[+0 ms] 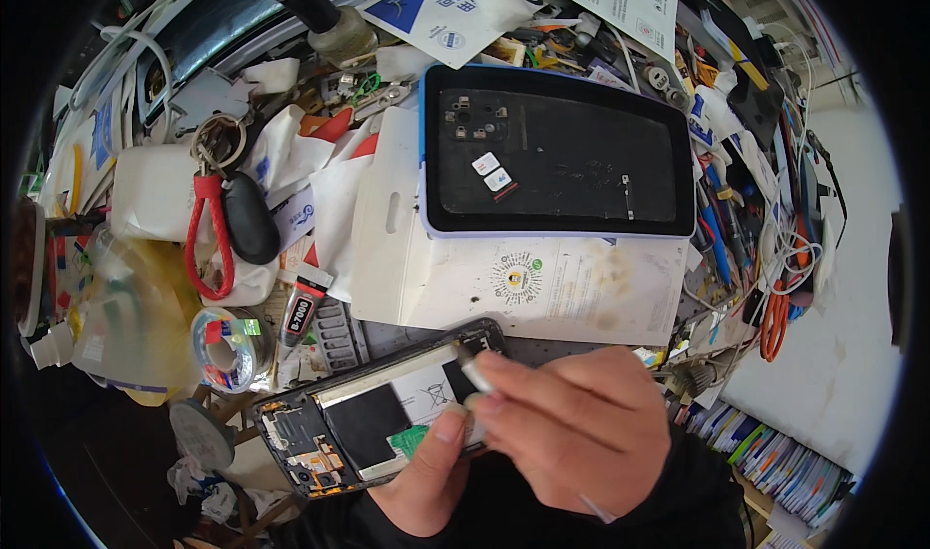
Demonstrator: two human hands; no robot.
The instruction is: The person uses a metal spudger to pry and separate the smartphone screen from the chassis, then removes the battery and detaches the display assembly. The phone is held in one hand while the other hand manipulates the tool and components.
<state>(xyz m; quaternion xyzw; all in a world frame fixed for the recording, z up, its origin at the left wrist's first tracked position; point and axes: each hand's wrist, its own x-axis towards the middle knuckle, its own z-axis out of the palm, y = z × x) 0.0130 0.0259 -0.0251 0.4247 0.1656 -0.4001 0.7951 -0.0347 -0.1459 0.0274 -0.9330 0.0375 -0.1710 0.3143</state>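
Head view: at the lower centre of the frame, the left hand (421, 491) grips the opened phone (300, 452), thumb over its battery (412, 391); the right hand (581, 423) pinches a pale item (475, 374), not clearly identifiable, near the phone's right end. Good practice, presumably: brace the phone, press lightly, spare the battery.

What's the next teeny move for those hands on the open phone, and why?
Maybe the right hand should guide its small pale piece, too blurred to name, slowly and lightly: the phone is open, with its battery bare close by. The left hand holds the phone, which should help.
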